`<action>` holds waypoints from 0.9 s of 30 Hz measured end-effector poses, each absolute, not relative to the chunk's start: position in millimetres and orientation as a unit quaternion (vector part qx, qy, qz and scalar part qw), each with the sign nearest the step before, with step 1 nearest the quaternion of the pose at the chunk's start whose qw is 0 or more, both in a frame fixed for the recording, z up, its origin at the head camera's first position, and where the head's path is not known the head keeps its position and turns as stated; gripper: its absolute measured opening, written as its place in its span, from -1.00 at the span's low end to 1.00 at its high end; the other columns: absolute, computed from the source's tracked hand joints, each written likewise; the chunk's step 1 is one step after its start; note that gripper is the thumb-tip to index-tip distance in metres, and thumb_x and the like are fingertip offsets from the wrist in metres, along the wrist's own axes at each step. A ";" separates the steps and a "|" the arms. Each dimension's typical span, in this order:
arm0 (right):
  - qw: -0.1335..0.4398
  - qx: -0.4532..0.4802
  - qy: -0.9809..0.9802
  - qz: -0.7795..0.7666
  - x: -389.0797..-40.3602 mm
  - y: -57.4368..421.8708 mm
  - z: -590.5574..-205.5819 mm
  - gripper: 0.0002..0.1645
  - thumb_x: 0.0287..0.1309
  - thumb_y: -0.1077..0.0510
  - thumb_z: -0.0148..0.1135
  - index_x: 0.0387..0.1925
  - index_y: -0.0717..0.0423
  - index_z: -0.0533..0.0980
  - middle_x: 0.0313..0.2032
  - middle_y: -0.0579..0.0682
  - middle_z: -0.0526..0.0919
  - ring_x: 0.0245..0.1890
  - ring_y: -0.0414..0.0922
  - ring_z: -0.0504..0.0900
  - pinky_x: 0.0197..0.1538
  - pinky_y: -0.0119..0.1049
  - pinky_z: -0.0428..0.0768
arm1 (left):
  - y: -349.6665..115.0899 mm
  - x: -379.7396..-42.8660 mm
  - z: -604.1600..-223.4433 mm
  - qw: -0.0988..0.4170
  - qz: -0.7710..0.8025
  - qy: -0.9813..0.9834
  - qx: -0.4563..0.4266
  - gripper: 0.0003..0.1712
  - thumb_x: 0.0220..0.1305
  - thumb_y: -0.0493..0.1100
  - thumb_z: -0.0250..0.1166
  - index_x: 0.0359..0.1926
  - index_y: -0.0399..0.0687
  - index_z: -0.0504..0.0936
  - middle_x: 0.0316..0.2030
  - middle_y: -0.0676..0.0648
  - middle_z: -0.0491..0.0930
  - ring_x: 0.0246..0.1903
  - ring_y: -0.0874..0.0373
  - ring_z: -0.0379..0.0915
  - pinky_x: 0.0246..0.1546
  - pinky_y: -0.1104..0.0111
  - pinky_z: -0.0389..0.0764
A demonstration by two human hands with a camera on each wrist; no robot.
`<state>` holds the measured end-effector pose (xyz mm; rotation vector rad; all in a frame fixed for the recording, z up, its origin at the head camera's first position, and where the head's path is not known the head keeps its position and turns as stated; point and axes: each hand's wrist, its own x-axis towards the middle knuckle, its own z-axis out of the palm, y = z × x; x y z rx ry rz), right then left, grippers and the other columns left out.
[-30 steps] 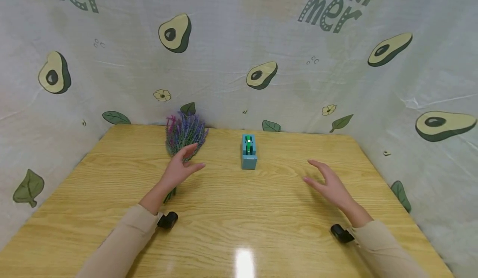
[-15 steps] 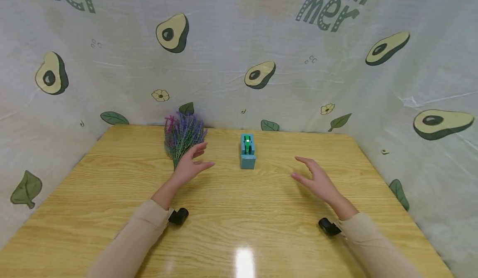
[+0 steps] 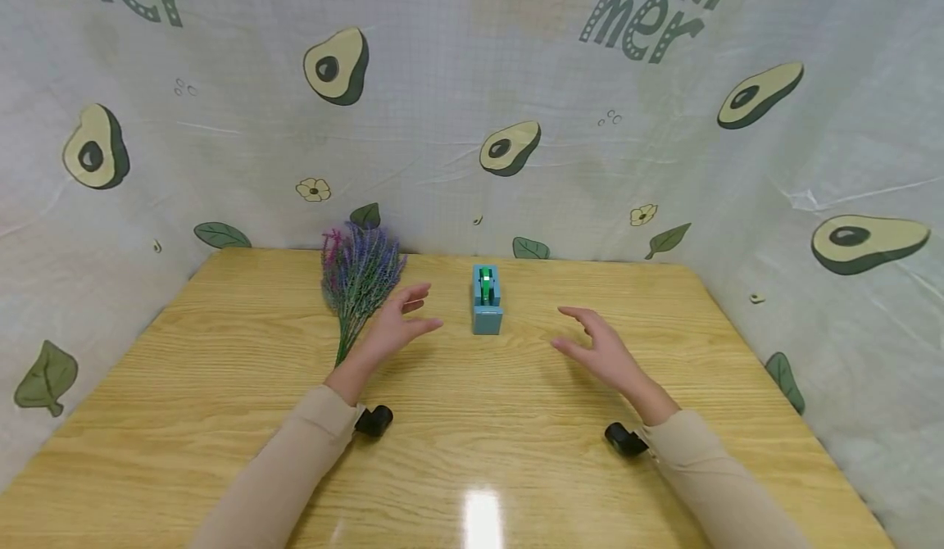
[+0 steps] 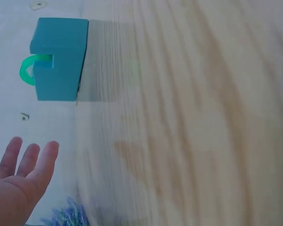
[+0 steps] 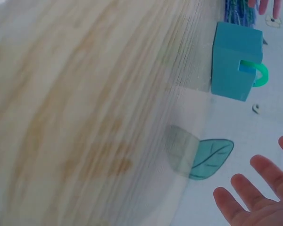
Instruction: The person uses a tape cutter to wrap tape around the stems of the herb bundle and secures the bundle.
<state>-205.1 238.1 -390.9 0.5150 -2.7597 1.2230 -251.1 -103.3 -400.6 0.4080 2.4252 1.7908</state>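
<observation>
A blue tape dispenser (image 3: 487, 319) with a green roll of tape (image 3: 486, 283) stands on the wooden table, toward its back middle. My left hand (image 3: 391, 325) is held to the left of it, fingers spread and holding nothing. To its right is my right hand (image 3: 599, 352), equally bare, thumb and fingers apart. Both palms face inward with the dispenser between and beyond them. In the left wrist view the dispenser (image 4: 60, 61) shows its side, apart from the fingers (image 4: 45, 165). The right wrist view has the dispenser (image 5: 236, 61) above the right fingers (image 5: 247, 193).
A bunch of purple and pink lavender (image 3: 361, 270) lies at the back left of the table (image 3: 479, 434), its stems beside and partly behind the left hand. A white cloth printed with avocados (image 3: 510, 149) hangs along the back and sides. Black cameras (image 3: 374, 421) sit at the wrists.
Both hands have moved inward, the left one to the right and the right one to the left, closer to the tape dispenser. The dispenser and the lavender stay in place on the table.
</observation>
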 end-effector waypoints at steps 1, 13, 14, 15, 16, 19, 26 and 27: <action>0.039 0.170 -0.899 0.401 -205.9 236.1 -391.1 -0.25 0.19 -0.09 0.21 0.30 0.17 0.24 0.26 0.18 0.27 0.27 0.13 0.19 0.24 0.11 0.20 | -101.2 -252.5 -401.5 0.052 0.587 0.797 0.133 -0.23 0.16 -0.12 0.35 0.36 0.00 0.22 0.30 -0.15 0.20 0.27 -0.06 0.12 0.11 0.05 0.38; 0.031 0.180 -0.888 0.422 -215.2 218.3 -396.0 -0.29 0.18 -0.05 0.23 0.27 0.21 0.29 0.22 0.17 0.32 0.24 0.14 0.23 0.22 0.11 0.24 | -77.6 -265.0 -407.1 0.083 0.594 0.789 0.131 -0.26 0.16 -0.15 0.35 0.33 -0.12 0.27 0.28 -0.19 0.24 0.25 -0.10 0.16 0.12 0.06 0.37; 0.031 0.180 -0.886 0.426 -215.7 216.8 -396.0 -0.29 0.18 -0.04 0.24 0.26 0.22 0.30 0.22 0.17 0.33 0.24 0.14 0.23 0.22 0.11 0.25 | -75.9 -265.4 -406.8 0.086 0.594 0.789 0.131 -0.26 0.15 -0.16 0.35 0.33 -0.13 0.28 0.27 -0.19 0.25 0.25 -0.09 0.17 0.12 0.06 0.37; 0.031 0.182 -0.885 0.428 -216.1 215.4 -396.2 -0.29 0.18 -0.04 0.24 0.26 0.23 0.30 0.21 0.17 0.33 0.23 0.15 0.23 0.21 0.11 0.25 | -74.2 -265.8 -406.6 0.089 0.595 0.788 0.131 -0.27 0.15 -0.17 0.36 0.32 -0.13 0.28 0.27 -0.18 0.25 0.25 -0.09 0.17 0.12 0.07 0.37; 0.031 0.182 -0.884 0.430 -216.6 214.0 -396.4 -0.29 0.18 -0.03 0.24 0.25 0.24 0.30 0.21 0.17 0.33 0.23 0.15 0.24 0.21 0.12 0.25 | -72.4 -266.7 -406.8 0.092 0.596 0.787 0.130 -0.27 0.15 -0.17 0.36 0.32 -0.13 0.29 0.26 -0.17 0.26 0.24 -0.08 0.18 0.13 0.08 0.37; 0.029 0.184 -0.880 0.436 -217.8 209.6 -396.2 -0.32 0.18 0.00 0.25 0.24 0.26 0.31 0.20 0.18 0.35 0.22 0.15 0.25 0.20 0.13 0.26 | -68.1 -269.6 -408.3 0.099 0.596 0.786 0.131 -0.29 0.16 -0.18 0.35 0.32 -0.12 0.30 0.25 -0.16 0.27 0.24 -0.08 0.19 0.11 0.10 0.40; 0.012 0.183 -0.871 0.455 -223.8 198.0 -395.7 -0.36 0.21 0.11 0.22 0.24 0.32 0.29 0.21 0.25 0.32 0.22 0.21 0.24 0.21 0.14 0.25 | -58.9 -276.6 -411.0 0.126 0.612 0.771 0.121 -0.33 0.15 -0.17 0.35 0.29 -0.01 0.36 0.24 -0.13 0.29 0.22 -0.05 0.22 0.06 0.11 0.44; 0.009 0.181 -0.868 0.461 -224.9 196.3 -395.5 -0.36 0.22 0.12 0.22 0.24 0.32 0.29 0.21 0.26 0.32 0.22 0.22 0.24 0.21 0.15 0.24 | -57.3 -277.4 -410.9 0.129 0.611 0.771 0.125 -0.33 0.15 -0.16 0.36 0.28 -0.01 0.36 0.24 -0.13 0.29 0.22 -0.06 0.22 0.06 0.11 0.45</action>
